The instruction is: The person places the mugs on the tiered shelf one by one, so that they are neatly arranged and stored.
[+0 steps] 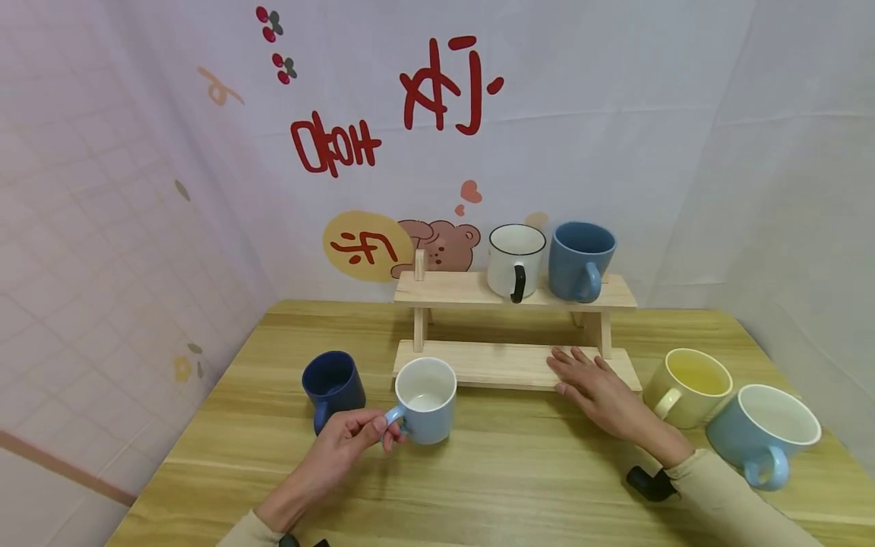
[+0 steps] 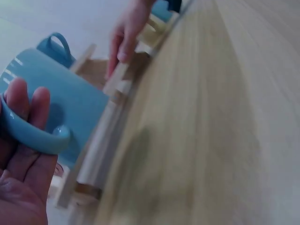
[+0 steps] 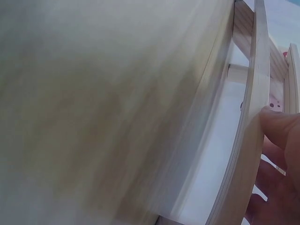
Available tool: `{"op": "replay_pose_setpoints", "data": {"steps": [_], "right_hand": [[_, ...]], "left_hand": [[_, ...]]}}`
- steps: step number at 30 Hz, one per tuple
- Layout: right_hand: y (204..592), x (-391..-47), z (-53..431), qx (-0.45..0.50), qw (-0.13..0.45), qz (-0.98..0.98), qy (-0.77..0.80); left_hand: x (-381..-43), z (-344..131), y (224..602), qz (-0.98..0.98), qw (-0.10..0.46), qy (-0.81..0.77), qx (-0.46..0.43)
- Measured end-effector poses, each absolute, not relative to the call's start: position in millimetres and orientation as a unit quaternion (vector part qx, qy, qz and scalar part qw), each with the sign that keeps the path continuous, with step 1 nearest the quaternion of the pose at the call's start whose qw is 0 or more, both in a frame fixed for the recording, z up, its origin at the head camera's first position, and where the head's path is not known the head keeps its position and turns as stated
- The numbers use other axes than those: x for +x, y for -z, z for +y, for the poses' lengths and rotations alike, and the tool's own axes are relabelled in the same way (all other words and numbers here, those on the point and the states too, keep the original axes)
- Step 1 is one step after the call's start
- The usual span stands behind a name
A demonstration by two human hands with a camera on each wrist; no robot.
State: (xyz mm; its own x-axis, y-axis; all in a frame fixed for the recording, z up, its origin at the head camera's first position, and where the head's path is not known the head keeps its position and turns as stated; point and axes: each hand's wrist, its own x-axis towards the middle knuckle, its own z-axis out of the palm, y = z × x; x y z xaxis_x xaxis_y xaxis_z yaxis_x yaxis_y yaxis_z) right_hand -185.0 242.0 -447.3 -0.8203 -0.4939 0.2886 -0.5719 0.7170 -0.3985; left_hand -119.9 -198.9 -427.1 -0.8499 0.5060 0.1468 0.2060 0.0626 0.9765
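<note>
My left hand (image 1: 349, 441) pinches the handle of a light blue mug (image 1: 432, 419) with a white inside. The mug is upright, in front of the lower left end of a two-tier wooden shelf (image 1: 492, 363). In the left wrist view, fingers pass through the loop of its handle (image 2: 35, 136). Over on the right, my right hand (image 1: 601, 391) rests on the lower board, fingers extended. Its thumb lies along the board's front edge in the right wrist view. A dark blue mug (image 1: 335, 384) stands just beyond my left hand.
On the upper board are a white mug (image 1: 507, 266) with a black rim and a medium blue mug (image 1: 577, 262). Right of the shelf stand a yellow mug (image 1: 683, 395) and a wide light blue mug (image 1: 752, 437), close by my right forearm. A printed cloth (image 1: 581, 114) hangs behind the table.
</note>
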Motion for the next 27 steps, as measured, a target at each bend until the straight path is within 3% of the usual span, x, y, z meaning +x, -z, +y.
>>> {"op": "replay_pose_setpoints", "data": {"steps": [12,27], "right_hand": [[447.8,-185.2,241.7,0.284,0.082,-0.924,-0.244],[448.7,-185.2,241.2,0.284,0.087,-0.922,-0.249]], "left_hand": [[-122.3,-167.6,393.1,0.743,0.022,-0.637,0.204],[-145.2,-128.7,363.2,0.710,-0.014,-0.691,0.132]]}}
